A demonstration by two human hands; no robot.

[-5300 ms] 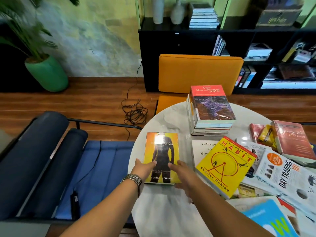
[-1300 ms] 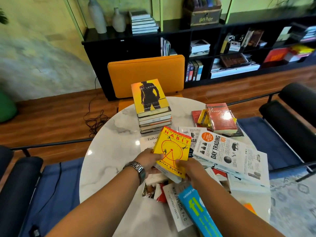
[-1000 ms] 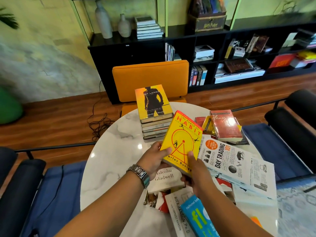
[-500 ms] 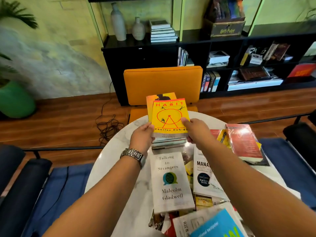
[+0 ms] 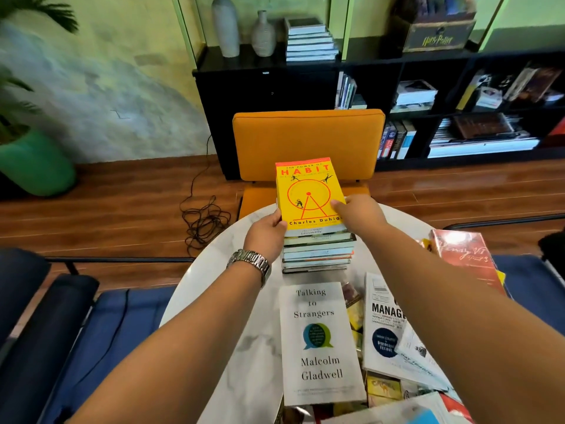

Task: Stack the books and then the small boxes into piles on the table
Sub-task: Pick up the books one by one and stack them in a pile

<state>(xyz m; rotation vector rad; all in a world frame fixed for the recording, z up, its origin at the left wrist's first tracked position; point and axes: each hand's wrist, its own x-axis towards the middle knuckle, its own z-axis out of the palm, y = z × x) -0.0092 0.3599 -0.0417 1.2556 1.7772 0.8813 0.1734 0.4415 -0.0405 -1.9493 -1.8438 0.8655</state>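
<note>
Head cam | both left hand [image 5: 265, 232] and right hand [image 5: 359, 211] gripped yellow Habit book [image 5: 308, 194] | sat atop book pile [image 5: 318, 250]

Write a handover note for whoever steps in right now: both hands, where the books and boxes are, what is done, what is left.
Left hand: grips the near-left corner of the yellow Habit book.
Right hand: holds the book's right edge.
The Habit book lies on top of the book pile at the far side of the marble table; neither hand has let go.
Left to stack: Talking to Strangers, flat near the front edge, the white management book beside it, the red book at right, and more under the right arm.
Small yellow boxes lie loose among the books, unstacked.
</note>
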